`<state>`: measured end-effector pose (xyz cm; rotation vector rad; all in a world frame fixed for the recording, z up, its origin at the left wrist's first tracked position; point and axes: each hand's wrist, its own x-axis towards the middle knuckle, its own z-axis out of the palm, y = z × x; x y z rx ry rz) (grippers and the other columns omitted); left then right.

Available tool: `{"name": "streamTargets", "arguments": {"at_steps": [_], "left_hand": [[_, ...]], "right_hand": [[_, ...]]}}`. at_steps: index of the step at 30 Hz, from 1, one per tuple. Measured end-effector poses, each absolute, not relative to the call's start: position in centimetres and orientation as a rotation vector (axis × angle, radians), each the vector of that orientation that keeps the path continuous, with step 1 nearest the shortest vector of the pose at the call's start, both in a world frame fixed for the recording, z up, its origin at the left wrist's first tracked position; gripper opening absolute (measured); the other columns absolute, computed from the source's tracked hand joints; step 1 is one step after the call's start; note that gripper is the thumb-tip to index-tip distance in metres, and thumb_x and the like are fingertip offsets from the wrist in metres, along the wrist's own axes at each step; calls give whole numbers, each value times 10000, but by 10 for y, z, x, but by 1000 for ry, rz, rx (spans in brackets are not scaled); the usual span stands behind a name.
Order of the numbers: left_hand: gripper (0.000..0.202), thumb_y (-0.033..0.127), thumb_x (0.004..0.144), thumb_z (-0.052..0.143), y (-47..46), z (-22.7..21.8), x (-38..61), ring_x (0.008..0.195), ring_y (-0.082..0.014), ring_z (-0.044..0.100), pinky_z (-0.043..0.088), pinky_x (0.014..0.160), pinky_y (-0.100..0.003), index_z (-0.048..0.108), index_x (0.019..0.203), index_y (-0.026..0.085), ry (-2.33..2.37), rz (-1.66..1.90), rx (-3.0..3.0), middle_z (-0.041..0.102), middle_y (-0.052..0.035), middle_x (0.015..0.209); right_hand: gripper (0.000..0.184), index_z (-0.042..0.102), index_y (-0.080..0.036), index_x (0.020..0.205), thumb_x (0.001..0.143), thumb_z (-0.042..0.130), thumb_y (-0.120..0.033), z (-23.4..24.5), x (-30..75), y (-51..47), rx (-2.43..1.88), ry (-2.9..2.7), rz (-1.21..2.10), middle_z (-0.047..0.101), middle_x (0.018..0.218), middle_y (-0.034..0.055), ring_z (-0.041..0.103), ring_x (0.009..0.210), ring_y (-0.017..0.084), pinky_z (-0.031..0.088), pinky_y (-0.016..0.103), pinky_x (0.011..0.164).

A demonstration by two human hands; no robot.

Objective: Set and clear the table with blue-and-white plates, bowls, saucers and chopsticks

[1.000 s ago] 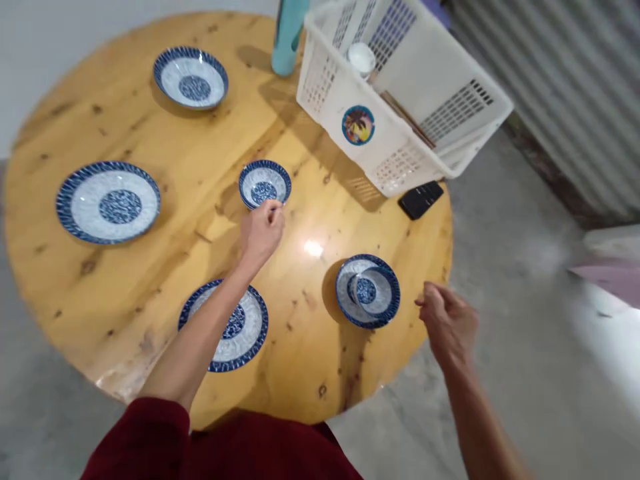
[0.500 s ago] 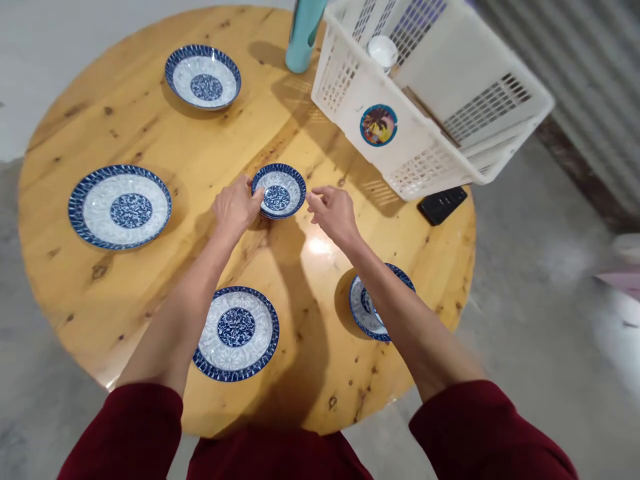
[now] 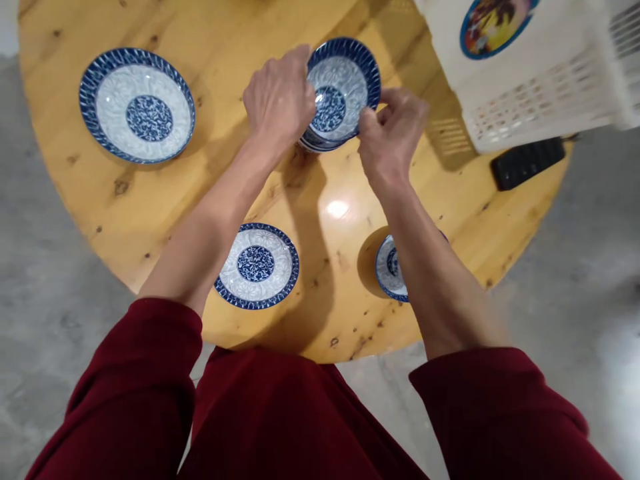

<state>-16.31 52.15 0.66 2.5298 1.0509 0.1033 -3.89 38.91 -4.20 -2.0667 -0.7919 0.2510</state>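
Note:
A blue-and-white bowl (image 3: pixel 345 80) is raised and tilted over the far middle of the table, with the rim of at least one more bowl (image 3: pixel 316 143) just under it. My left hand (image 3: pixel 283 97) is closed at the left side of the bowls, covering part of them; its fingertips are hidden. On the right, my right hand (image 3: pixel 393 133) pinches the rim of the upper bowl between thumb and fingers. Below my left forearm lies a patterned plate (image 3: pixel 257 265). My right forearm partly covers a small bowl (image 3: pixel 387 267).
Another blue-rimmed plate (image 3: pixel 137 107) sits at the left of the round wooden table (image 3: pixel 320 320). A white plastic basket (image 3: pixel 525 93) with a round sticker stands at the upper right. Beside it lies a black object like a remote control (image 3: pixel 530 162).
My right hand has moved from beside the bowl onto its rim. The upper bowl now tilts, showing a rim beneath. The view has shifted closer, leaving the blue-green bottle and far plate out of sight.

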Motion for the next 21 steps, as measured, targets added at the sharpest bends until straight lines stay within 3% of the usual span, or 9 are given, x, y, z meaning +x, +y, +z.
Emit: {"name": "streamTargets", "arguments": {"at_steps": [3,6,12,21], "left_hand": [[374,275,990,421,514,26,-191,1192,-265,589,447,1002,-399,574,1331,295,950,218,2505,687,11,1143],[412,306,975,445,501,31,-237,1066,-242,633,463,951,-374,574,1365,315,864,231,2415,716,5,959],[462,339,921,493,468,6,-339,770,-203,649,479,769,-341,642,1346,237,838,47,2179,678,-6,715],[407,335,874,543,457,-31,-401,907,-241,692,463,856,-346,702,1248,332,749,-208,2090,755,-22,817]], "right_hand": [[123,605,-218,815,827,525,-126,-12,-72,374,-2066,-702,102,392,576,-56,411,504,121,395,268,535],[174,526,-231,694,864,512,-199,2,-112,348,-2004,-735,308,399,588,-40,419,512,120,389,256,501],[145,565,-222,775,861,545,-337,-6,-201,294,-1973,-674,773,482,590,-30,481,527,138,399,260,478],[162,498,-236,731,807,561,-364,-39,-279,262,-2027,-517,1042,454,526,-58,563,526,161,408,251,456]]}}
